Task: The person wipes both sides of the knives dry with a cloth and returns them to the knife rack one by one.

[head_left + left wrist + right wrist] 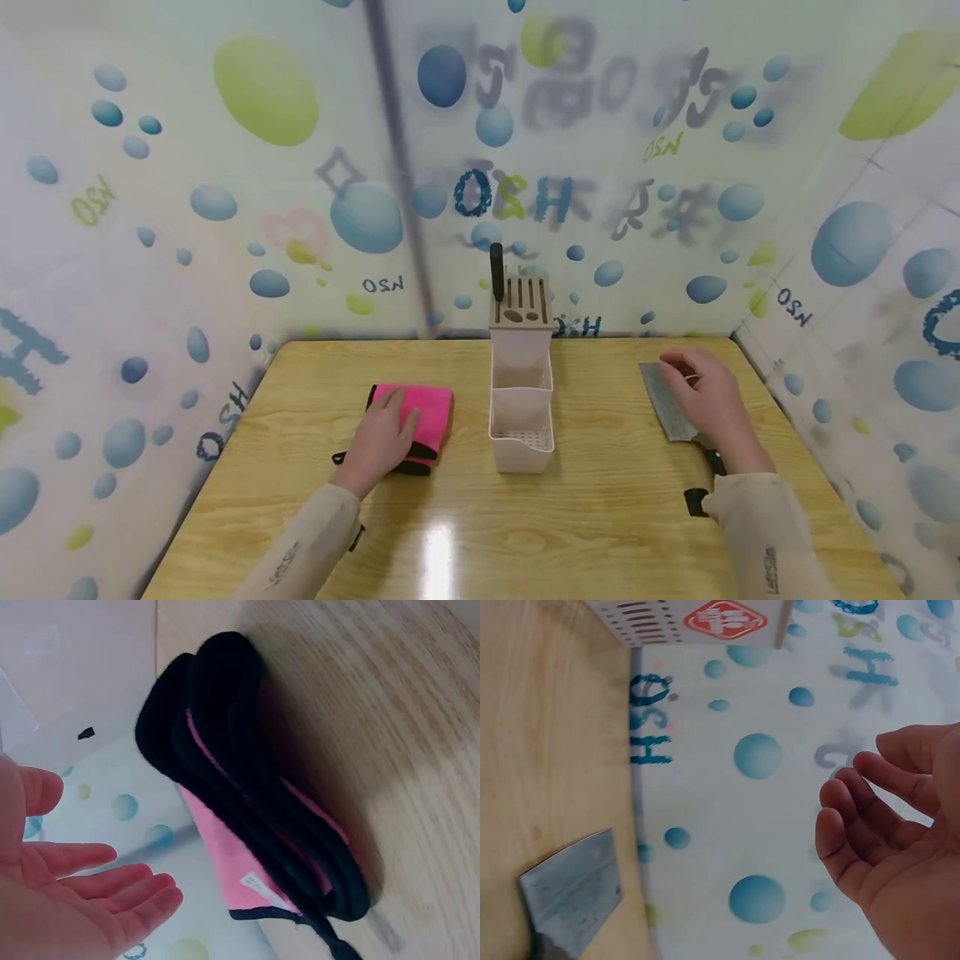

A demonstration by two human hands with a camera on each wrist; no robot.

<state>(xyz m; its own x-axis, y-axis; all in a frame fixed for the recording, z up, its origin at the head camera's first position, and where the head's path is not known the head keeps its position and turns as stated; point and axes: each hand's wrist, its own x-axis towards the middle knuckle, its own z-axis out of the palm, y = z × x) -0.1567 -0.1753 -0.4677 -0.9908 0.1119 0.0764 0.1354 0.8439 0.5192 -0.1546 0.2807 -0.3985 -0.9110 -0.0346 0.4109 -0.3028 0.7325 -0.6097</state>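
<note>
My left hand (381, 437) hovers over a folded pink cloth (435, 408) with black edging and a small loop. In the left wrist view the fingers are extended and apart from the cloth (217, 847). On the right side, my right hand (708, 400) is above a cleaver (666, 407), its fingers loosely bent and holding nothing. The cleaver lies flat with its grey blade pointing away and its dark handle partly hidden under my wrist. In the right wrist view the blade (577, 889) sits well apart from the fingers.
Between my hands stands a white knife holder (521, 358) with a slotted beige top and two open front compartments. A black-handled knife (497, 271) is upright in its left slot. Patterned walls (600, 225) enclose the wooden table (592, 517) at the back and sides.
</note>
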